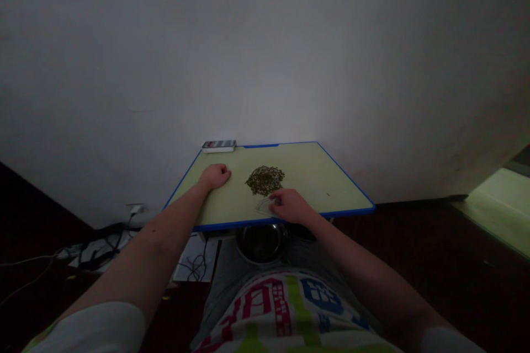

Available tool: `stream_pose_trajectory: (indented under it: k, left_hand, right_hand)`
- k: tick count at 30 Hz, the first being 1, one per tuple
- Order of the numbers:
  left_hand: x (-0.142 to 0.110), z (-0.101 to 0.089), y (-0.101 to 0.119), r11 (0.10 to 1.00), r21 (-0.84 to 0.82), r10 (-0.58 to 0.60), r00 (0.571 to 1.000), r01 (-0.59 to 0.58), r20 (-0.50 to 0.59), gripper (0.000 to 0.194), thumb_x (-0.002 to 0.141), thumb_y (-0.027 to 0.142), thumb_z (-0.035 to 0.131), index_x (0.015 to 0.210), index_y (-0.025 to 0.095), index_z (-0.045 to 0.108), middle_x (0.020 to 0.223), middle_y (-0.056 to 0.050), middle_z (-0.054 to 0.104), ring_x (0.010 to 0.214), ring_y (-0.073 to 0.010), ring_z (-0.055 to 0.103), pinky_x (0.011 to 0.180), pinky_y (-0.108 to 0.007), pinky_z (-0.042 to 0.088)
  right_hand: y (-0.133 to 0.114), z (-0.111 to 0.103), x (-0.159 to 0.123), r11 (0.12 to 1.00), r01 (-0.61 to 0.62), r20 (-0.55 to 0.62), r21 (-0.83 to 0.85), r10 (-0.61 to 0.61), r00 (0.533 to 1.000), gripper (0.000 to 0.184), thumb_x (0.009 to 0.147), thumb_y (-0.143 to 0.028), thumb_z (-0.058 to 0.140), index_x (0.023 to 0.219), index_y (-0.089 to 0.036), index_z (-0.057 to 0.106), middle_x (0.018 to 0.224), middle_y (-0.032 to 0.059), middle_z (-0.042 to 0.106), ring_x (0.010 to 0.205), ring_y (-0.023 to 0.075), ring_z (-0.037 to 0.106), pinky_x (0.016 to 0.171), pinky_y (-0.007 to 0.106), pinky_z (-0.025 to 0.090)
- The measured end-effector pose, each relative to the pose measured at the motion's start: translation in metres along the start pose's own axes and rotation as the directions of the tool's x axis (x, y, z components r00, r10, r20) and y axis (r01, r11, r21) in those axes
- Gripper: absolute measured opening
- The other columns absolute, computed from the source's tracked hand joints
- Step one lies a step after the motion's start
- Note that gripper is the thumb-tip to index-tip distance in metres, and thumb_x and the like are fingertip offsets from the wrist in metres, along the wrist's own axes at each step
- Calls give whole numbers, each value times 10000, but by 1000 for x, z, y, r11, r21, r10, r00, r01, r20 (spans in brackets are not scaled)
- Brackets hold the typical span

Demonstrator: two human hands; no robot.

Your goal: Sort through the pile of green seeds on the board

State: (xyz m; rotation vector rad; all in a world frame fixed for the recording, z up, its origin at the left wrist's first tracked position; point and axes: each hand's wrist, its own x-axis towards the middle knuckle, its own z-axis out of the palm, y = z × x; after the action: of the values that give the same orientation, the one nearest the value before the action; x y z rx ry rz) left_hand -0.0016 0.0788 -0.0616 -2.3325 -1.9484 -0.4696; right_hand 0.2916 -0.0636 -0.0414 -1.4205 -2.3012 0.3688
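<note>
A loose pile of small dark greenish-brown grains (265, 181), perhaps beans or seeds, lies in the middle of the pale yellow tabletop (236, 204). At its near side, my right hand (290, 205) pinches a clear plastic protractor (263, 206), which lies close to the table's front edge. The fingers cover the protractor's right part. My left hand (214, 176) is curled into a fist and rests on the table left of the pile, not touching it. I see nothing in the fist. Below the front edge, a shiny metal bowl (261, 244) sits at my lap.
A blue rim (348, 175) borders the table, which stands against a pale wall (265, 55). At its back left corner lies a white box-like object with a dark top (219, 146). One small dark bit (328, 194) lies at right. Cables (110, 248) run along the floor at left.
</note>
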Motion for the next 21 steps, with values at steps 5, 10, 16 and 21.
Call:
stream_pose_trajectory:
  k: [5,10,16,21]
  left_hand:
    - [-1,-1,1,1000,6,-12,1000,12,5,320,757,435,432,740,198,646,781,-71,683,740,-202,599,642,-280,414]
    - [0,-1,1,1000,18,-11,1000,11,9,324,757,441,430,733,198,643,780,-73,680,738,-199,594,647,-277,416]
    - [-1,-1,1,1000,4,-10,1000,10,-2,332,756,435,421,736,193,647,758,-74,673,710,-195,587,637,-281,410]
    - [-2,-3,3,1000,-4,-10,1000,10,8,333,759,429,422,759,193,657,776,-73,681,730,-197,595,648,-278,416]
  right_hand:
    - [-5,5,0,1000,-1,4,-22,1,1000,323,739,-297,577,1015,-174,691,777,50,702,710,168,621,659,250,424]
    - [-7,7,-2,1000,13,2,-1,-13,1000,320,744,-316,588,1015,-180,689,749,43,695,699,165,612,649,251,414]
    - [-8,11,-10,983,41,-51,182,-32,998,300,754,-298,595,1024,-187,664,715,14,671,643,134,584,630,239,407]
    - [23,3,-7,925,59,-260,375,44,965,212,771,-315,569,905,-177,657,751,16,666,659,130,583,641,243,437]
